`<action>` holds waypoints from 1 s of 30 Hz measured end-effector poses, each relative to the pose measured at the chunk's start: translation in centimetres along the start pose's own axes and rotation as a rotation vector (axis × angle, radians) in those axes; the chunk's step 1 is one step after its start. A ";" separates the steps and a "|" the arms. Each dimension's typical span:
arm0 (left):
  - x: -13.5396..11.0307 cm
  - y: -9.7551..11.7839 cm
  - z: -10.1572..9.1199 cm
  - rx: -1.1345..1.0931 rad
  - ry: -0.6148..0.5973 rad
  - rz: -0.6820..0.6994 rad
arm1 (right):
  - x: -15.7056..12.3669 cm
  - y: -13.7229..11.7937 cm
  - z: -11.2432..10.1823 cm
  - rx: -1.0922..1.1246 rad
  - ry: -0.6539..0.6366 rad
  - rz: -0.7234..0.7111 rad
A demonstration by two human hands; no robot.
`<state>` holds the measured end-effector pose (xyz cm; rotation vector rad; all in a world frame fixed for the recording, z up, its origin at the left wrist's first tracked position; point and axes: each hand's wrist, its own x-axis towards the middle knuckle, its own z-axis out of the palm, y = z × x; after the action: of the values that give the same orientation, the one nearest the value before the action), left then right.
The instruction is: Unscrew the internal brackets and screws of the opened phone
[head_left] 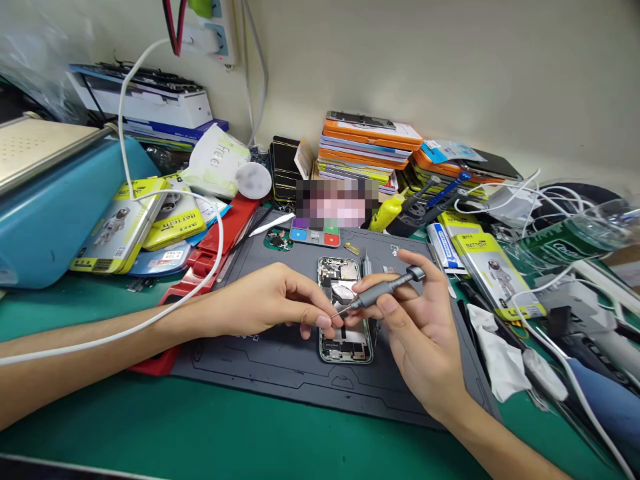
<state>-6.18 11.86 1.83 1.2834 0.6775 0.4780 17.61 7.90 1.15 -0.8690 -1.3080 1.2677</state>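
An opened phone with its insides showing lies on a dark grey work mat. My right hand is closed round a grey precision screwdriver, whose tip points left and down at the phone's middle. My left hand rests on the mat at the phone's left edge. Its fingertips are pinched together right at the screwdriver tip; whatever they hold is too small to make out.
A white cable crosses my left forearm. A red tool case, battery boxes, stacked orange cases, a blue machine and white wipes crowd the green table around the mat.
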 end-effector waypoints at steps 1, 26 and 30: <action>0.0 0.0 0.0 -0.004 0.000 0.000 | 0.1 0.0 -0.1 0.015 -0.004 0.012; 0.1 0.1 0.0 0.045 -0.018 0.031 | 0.3 -0.2 -0.3 0.058 -0.002 0.106; -0.1 0.0 -0.1 0.098 -0.022 0.037 | 0.4 -0.2 -0.3 0.032 0.017 0.106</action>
<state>-6.31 11.90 1.84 1.3941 0.6664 0.4645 17.91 8.30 1.32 -0.9350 -1.2393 1.3573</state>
